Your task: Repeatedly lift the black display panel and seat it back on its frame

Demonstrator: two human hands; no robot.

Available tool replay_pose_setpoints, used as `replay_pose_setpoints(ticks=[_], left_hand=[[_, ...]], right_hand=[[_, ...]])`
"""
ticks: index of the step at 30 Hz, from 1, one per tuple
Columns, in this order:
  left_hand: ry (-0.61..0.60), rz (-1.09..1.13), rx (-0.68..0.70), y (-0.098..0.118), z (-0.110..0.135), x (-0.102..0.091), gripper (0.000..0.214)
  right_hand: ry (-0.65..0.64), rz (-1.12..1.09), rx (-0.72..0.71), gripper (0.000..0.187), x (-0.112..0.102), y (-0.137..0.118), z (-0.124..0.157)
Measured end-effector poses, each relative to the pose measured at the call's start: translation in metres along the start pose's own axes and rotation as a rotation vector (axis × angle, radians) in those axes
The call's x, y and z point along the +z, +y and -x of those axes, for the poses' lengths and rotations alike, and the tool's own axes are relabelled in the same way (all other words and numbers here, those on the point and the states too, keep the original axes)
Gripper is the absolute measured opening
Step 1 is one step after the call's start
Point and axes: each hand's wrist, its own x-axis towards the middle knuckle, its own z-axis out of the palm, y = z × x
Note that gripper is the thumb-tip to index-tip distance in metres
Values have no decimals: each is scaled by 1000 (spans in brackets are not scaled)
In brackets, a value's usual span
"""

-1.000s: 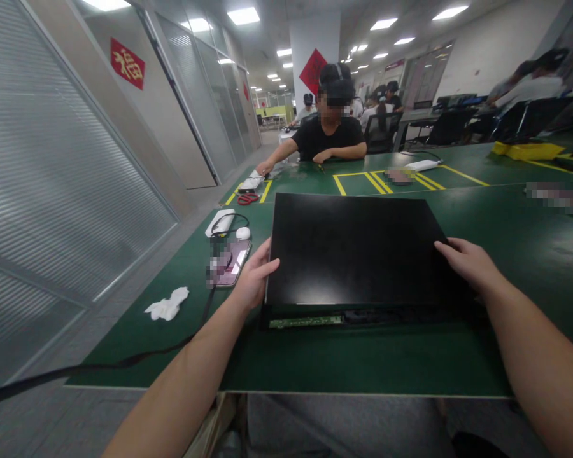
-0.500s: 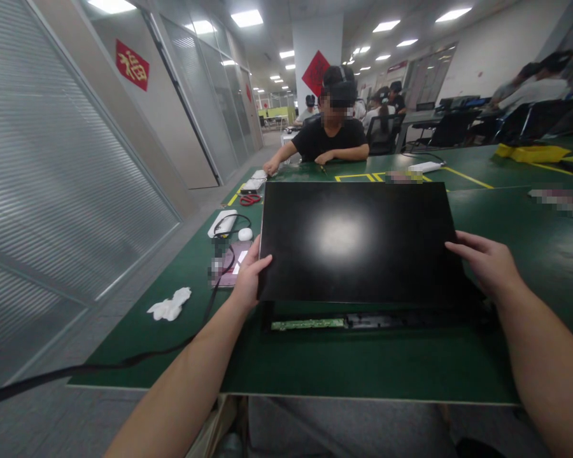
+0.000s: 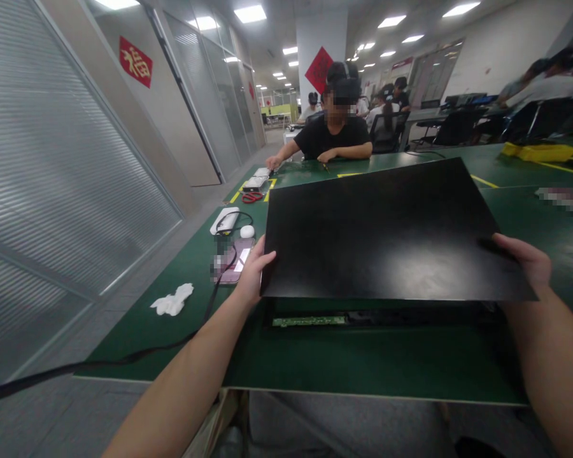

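A glossy black display panel (image 3: 363, 242) is held up between my two hands, tilted, with its right side raised nearer to me. At its left edge my left hand (image 3: 256, 270) grips it, thumb on the front face. My right hand (image 3: 528, 257) holds the right edge, its thumb over the front; its other fingers are hidden behind the panel. Below the panel lies a black frame (image 3: 410, 318) on the green table, with a narrow green circuit board (image 3: 308, 321) along its near side. The rest of that frame is covered by the panel.
Left of the panel lie a phone (image 3: 239, 257), a white earbud case (image 3: 247, 231), a white power bank (image 3: 224, 221) with a cable, red scissors (image 3: 252, 198) and crumpled tissue (image 3: 172, 300). A black strap (image 3: 124, 362) crosses the table's left edge. Opposite sits a person (image 3: 337, 133).
The panel's right side has swung up and toward me, with my right hand moving right along with it. My left hand has stayed nearly in place. The bright reflection has slid right and down.
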Motion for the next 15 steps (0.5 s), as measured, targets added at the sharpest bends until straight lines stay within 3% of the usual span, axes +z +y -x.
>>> replay_pose_setpoints(ticks=[4, 9, 11, 15], left_hand=[[-7, 30, -26, 0, 0, 2, 71], [-22, 8, -123, -2, -2, -3, 62], [-5, -28, -168, -1, -2, -3, 55], [-51, -42, -194, 1, -2, 2, 52]], right_hand=[[33, 6, 54, 14, -8, 7, -8], [113, 1, -120, 11, -6, 10, -9], [60, -28, -100, 10, -1, 9, -7], [-76, -70, -54, 26, 0, 10, -15]])
